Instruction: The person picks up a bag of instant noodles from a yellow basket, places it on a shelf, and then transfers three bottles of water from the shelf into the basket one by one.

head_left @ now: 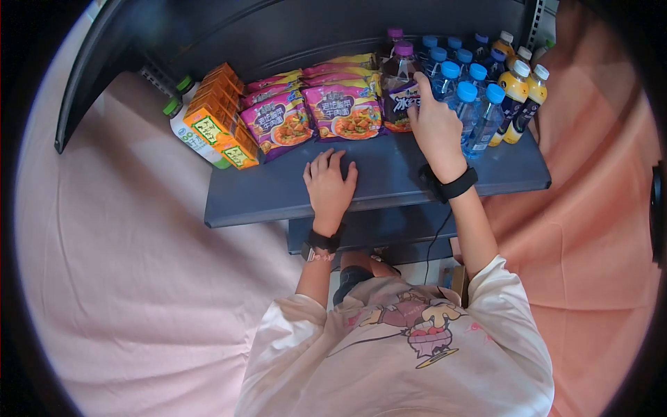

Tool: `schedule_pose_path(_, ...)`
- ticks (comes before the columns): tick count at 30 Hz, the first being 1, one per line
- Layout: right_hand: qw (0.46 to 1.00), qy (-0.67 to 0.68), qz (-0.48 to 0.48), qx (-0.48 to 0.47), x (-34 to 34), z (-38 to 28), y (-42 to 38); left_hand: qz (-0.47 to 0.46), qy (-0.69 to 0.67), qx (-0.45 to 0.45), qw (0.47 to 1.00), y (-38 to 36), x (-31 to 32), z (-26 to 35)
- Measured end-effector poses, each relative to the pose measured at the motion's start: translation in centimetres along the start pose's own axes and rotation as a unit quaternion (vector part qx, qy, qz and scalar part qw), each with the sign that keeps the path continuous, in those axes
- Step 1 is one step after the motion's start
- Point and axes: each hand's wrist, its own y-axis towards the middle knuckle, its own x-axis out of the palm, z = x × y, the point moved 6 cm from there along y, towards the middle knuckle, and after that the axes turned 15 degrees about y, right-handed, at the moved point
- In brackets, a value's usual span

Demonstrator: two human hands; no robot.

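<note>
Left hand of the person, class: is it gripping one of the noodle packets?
No: the left hand is spread palm down over the shelf, with the noodle packets beyond its fingertips.

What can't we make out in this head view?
Head view, all:
- Label on front purple-capped dark plastic bottle: partly hidden by right grip.
- Lower parts of rear blue-capped clear plastic bottles: hidden by front bottles.
- Fine print on glossy purple rectangular packets: too small.
</note>
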Motion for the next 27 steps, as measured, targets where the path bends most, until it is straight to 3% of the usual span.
schedule_pose_path(9, 0.999, -0.005, 0.040, -0.002, 1.7, 0.4, 0.6, 0.003, -0.008, -0.005, 1.000, 0.0, -0.2, 0.0)
schedule_pose_path(14, 0.994, 0.058, 0.089, 0.000, 1.8, 0.4, 0.6, -0.011, -0.023, -0.010, 1.000, 0.0, 0.1, -0.1)
schedule_pose_path(27, 0.993, 0.094, 0.066, -0.001, 1.6, 0.0, 1.5, -0.004, -0.022, -0.010, 1.000, 0.0, 0.1, -0.2)
